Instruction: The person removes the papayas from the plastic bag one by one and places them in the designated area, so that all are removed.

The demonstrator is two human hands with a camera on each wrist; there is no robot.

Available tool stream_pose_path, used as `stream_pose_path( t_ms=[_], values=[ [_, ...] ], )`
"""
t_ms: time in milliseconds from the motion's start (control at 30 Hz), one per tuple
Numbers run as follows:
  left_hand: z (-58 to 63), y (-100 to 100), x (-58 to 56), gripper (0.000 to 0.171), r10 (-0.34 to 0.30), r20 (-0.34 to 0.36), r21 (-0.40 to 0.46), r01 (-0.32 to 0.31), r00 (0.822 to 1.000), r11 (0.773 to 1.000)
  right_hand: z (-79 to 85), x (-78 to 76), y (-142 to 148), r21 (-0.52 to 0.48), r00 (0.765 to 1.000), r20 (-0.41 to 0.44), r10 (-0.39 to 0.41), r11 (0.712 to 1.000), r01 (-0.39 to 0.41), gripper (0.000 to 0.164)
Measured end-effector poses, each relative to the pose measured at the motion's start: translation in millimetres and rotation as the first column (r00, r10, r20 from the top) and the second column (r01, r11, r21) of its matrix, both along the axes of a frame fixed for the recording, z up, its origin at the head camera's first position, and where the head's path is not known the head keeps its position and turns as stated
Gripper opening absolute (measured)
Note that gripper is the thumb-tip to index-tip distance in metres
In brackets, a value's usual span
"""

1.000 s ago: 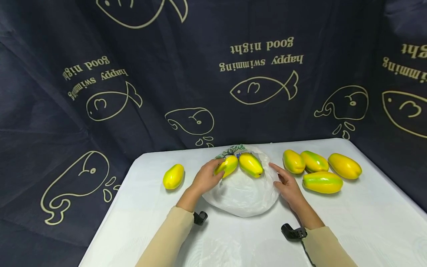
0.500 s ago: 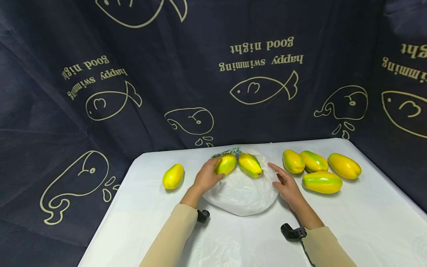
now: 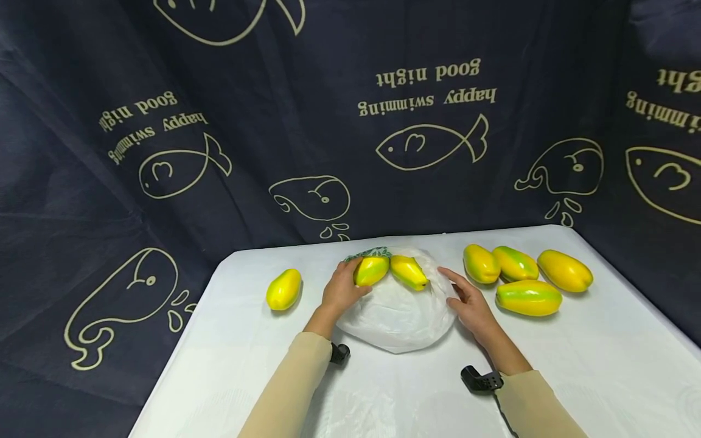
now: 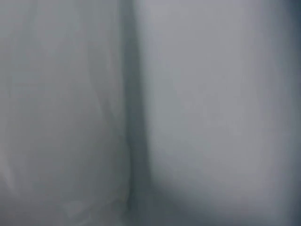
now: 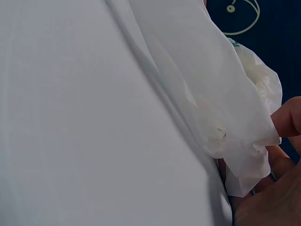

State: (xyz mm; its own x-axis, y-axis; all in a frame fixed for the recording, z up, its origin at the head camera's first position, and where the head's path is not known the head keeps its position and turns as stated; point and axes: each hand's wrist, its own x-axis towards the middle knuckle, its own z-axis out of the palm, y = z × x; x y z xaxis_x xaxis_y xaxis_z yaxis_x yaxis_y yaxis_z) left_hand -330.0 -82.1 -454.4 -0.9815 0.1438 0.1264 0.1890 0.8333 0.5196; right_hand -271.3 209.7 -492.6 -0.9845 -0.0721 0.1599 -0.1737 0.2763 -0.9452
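A white plastic bag (image 3: 391,322) lies spread near the back of the table in the head view, with green print at its far rim. Two yellow-green papayas show at its mouth. My left hand (image 3: 342,291) grips the left papaya (image 3: 372,270), thumb in front and fingers over its far side. The right papaya (image 3: 408,272) lies beside it, apart from my fingers. On the bag's right side, my right hand (image 3: 472,308) pinches the edge; the right wrist view shows the thumb (image 5: 288,117) and fingers with bag plastic (image 5: 197,84) between them. The left wrist view is blurred.
One papaya (image 3: 284,289) rests alone on the white table (image 3: 405,401), left of the bag. Several more sit to the right, including a green-striped papaya (image 3: 529,298). Behind the table hangs a dark curtain (image 3: 328,121) with fish and whale drawings.
My left hand has shifted slightly right with its papaya, and the bag's far rim has sunk a little. My right hand holds nearly still at the bag's edge.
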Motion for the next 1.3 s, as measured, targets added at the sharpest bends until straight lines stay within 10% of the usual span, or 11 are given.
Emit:
stream_pose_path(
  t_ms=[300, 700, 1300],
  values=[
    [-3.7, 0, -0.8, 0.076, 0.031, 0.003, -0.035, -0.031, 1.000, 0.999, -0.1, 0.5, -2, 0.002, 1.000, -0.007, 0.002, 1.000, -0.002, 0.068],
    [-11.4, -9, 1.7, 0.064, 0.022, -0.038, 0.151, -0.016, 0.999, 0.988, 2.1, 3.2, -2, -0.002, 1.000, 0.011, 0.004, 1.000, -0.004, 0.069],
    [10.0, -27, 17.6, 0.048, 0.039, -0.143, 0.415, 0.024, 0.989, 0.909, 2.4, 0.0, -2, 0.026, 0.999, 0.044, -0.019, 1.000, 0.018, 0.068]
  ],
)
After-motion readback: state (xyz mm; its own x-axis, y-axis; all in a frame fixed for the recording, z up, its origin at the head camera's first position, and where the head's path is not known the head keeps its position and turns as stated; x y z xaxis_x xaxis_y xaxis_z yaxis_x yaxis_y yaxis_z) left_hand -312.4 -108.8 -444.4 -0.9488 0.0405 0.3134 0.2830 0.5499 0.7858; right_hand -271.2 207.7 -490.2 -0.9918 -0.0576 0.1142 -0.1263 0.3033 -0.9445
